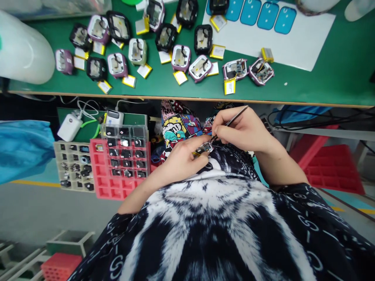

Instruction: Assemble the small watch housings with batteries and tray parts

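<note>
Over my lap, my left hand pinches a small open watch case with circuit parts showing inside. My fingers cover most of its frame. My right hand grips a thin dark tweezers-like tool, slanted down so its tip meets the watch case. Whether the tool has one prong or two I cannot make out. On the bench just ahead lie two opened watch cases with boards inside, one beside another, each with a yellow-edged battery attached.
Several purple, black and pale green watch cases with batteries lie on the green bench. Blue adhesive pieces rest on a white sheet. At the left are a white bottle, red tray, beige tray and power bank.
</note>
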A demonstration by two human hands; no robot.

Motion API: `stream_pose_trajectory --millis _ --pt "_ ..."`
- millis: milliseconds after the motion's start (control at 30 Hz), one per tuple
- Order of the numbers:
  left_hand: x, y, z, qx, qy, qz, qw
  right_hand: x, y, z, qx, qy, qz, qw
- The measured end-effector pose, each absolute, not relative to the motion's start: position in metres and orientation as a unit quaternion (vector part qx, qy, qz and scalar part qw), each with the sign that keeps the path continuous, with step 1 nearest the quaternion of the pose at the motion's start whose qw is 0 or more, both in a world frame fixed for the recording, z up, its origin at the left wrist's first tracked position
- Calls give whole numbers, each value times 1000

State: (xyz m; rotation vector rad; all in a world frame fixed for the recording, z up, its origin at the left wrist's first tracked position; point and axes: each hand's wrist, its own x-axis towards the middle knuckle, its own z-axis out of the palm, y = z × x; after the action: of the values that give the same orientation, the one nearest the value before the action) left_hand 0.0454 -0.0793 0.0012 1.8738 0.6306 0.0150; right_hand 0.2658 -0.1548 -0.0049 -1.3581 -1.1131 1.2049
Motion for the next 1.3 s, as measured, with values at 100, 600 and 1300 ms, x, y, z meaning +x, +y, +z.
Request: stream_pose_trajectory --millis 100,600,1300 --pt "45 -78 0 788 260 13 557 267 -155 -5 -538 -443 526 488" --pt "45 -72 -12 472 380 63 793 250 -183 -11 -571 -548 244 561" --pt "51 -69 -11 390 347 97 848 244 -184 -26 -469 -737 81 480"
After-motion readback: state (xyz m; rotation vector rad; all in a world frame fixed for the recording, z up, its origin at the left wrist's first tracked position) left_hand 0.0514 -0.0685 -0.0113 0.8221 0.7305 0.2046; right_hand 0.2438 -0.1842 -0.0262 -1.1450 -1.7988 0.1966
